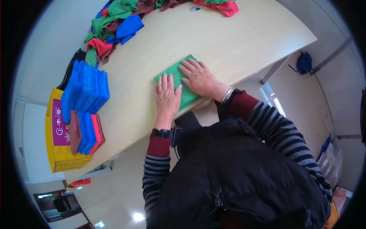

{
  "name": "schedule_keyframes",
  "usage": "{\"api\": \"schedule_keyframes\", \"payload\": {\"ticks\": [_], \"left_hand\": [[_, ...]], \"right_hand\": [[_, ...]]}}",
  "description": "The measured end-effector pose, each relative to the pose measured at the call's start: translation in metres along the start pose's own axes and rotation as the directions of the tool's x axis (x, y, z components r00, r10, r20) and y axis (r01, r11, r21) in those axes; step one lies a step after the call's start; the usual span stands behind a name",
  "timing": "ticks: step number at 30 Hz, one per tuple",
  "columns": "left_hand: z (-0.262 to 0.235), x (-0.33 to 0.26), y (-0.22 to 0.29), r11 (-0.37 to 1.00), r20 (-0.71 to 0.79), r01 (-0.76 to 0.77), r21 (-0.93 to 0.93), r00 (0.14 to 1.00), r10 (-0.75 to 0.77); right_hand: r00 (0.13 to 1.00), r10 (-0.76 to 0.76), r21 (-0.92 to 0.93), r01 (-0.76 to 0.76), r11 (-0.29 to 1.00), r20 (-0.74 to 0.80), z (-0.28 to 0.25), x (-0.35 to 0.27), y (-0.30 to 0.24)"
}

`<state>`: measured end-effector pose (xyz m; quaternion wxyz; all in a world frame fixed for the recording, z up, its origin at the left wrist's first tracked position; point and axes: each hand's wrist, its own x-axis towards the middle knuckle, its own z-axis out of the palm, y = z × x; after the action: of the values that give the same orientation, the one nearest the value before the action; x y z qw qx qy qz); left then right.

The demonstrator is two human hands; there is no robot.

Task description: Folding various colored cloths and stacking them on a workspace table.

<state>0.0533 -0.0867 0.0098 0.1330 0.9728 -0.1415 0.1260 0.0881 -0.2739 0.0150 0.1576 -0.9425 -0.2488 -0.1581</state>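
Observation:
A green cloth (187,94), folded into a flat rectangle, lies on the pale wooden table (141,95) close to its front edge. My left hand (166,97) rests flat on the cloth's left part, fingers stretched out and pointing away from me. On the upper right part lies my right hand (201,79), also flat, its fingers a little spread. Neither hand grips anything; both press or rest on the fabric. Parts of the cloth are hidden beneath the palms.
To the left stand folded blue cloths (85,86) in a row, with a smaller row of brown, blue and red folded cloths (85,131) nearer me. A yellow box (70,162) is beside them. Crumpled coloured cloths (114,23) heap along the far left; a red cloth (225,8) lies farther right.

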Motion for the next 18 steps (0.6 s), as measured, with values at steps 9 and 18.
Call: {"api": "schedule_keyframes", "payload": {"ticks": [9,18], "left_hand": [[-0.011,-0.015,0.0,0.997,0.026,0.031,0.066,0.999,-0.032],[-0.016,-0.039,0.003,0.992,0.065,0.124,0.036,0.99,-0.127]], "right_hand": [[1.0,0.022,-0.035,-0.022,0.999,-0.005,-0.004,-0.005,0.012],[1.0,-0.005,-0.137,0.002,0.991,-0.02,-0.023,-0.01,-0.038]]}}
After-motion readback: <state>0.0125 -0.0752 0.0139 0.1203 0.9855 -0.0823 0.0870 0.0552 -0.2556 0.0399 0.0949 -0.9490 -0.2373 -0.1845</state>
